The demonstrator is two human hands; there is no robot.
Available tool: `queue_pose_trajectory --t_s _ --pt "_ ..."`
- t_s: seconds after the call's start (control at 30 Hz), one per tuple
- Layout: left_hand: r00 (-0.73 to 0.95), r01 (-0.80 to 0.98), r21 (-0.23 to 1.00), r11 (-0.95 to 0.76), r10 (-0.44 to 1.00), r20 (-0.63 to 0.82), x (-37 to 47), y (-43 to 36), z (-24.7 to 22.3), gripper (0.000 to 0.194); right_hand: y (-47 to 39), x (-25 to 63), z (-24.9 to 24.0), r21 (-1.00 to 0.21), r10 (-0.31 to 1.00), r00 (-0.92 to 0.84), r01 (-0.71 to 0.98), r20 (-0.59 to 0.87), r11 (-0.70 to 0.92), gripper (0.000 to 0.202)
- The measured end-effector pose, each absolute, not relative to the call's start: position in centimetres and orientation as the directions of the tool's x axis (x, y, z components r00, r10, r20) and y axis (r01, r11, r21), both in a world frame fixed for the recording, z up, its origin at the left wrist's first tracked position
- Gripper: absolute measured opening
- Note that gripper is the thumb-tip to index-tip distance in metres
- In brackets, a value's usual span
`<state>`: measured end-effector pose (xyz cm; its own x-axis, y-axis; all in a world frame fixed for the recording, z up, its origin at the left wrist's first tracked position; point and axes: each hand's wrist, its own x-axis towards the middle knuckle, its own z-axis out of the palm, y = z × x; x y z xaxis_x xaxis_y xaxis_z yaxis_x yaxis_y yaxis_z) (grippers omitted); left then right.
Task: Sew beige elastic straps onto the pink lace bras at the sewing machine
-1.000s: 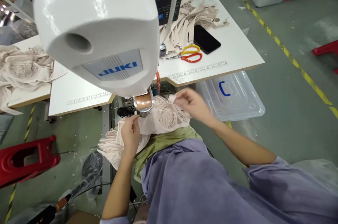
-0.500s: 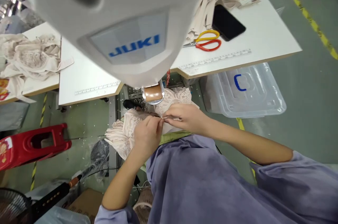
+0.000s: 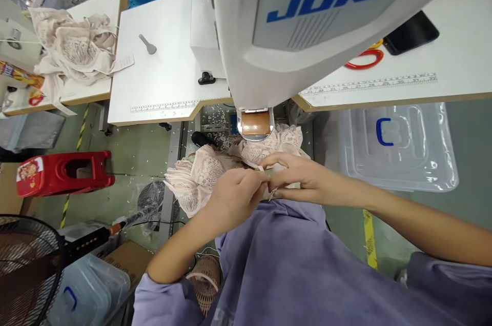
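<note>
A pale pink lace bra [image 3: 209, 167] lies in folds over the lap, below the head of a white JUKI sewing machine [image 3: 246, 54]. More lace cups [image 3: 269, 144] show just past the fingers. My left hand [image 3: 240, 190] is closed, thumb and fingers pinching a narrow pale strap of the bra. My right hand [image 3: 300, 177] meets it fingertip to fingertip and is closed on the same strap, with thin thread ends hanging under it. The exact spot they pinch is partly hidden by the fingers.
White table tops with printed rulers [image 3: 369, 85] flank the machine. Red-handled scissors [image 3: 365, 59] and a black phone [image 3: 411, 34] lie right. Beige garments [image 3: 77, 49] are heaped left. A lidded clear box [image 3: 400, 162], red stool [image 3: 65, 173] and fan [image 3: 31, 269] stand around.
The view has swung left, so the machine head appears farther right. My hands have come slightly nearer my body, and a strip of pale strap now shows above the fingers.
</note>
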<state>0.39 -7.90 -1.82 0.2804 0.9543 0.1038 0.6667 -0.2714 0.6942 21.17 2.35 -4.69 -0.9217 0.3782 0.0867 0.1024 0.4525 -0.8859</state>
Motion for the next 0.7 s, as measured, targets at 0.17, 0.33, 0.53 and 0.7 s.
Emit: queue_pose_trajectory --t_s 0.17,0.33,0.53,0.7 --pt "0.227 0.617 0.715 -0.330 0.944 0.240 0.2 -7.8 -2.2 0.018 2.0 20.5 -4.3 -0.840 0.321 -0.922 -0.008 0.216 0.543 0.016" --pt "0.165 0.579 0.766 -0.280 0.960 0.226 -0.1 -8.2 -2.4 0.012 1.2 20.1 -4.9 -0.705 0.305 -0.881 -0.044 0.361 0.708 0.018" --pt "0.120 0.636 0.771 0.043 0.981 -0.154 -0.5 -7.3 -1.7 0.014 -0.1 19.0 -6.3 -0.586 0.370 -0.837 0.074 0.403 0.807 0.019" --pt "0.072 0.422 0.875 0.239 0.953 -0.295 -0.6 -5.8 -3.2 0.008 -0.4 17.7 -6.7 -0.798 0.607 -0.731 0.146 0.312 0.585 0.018"
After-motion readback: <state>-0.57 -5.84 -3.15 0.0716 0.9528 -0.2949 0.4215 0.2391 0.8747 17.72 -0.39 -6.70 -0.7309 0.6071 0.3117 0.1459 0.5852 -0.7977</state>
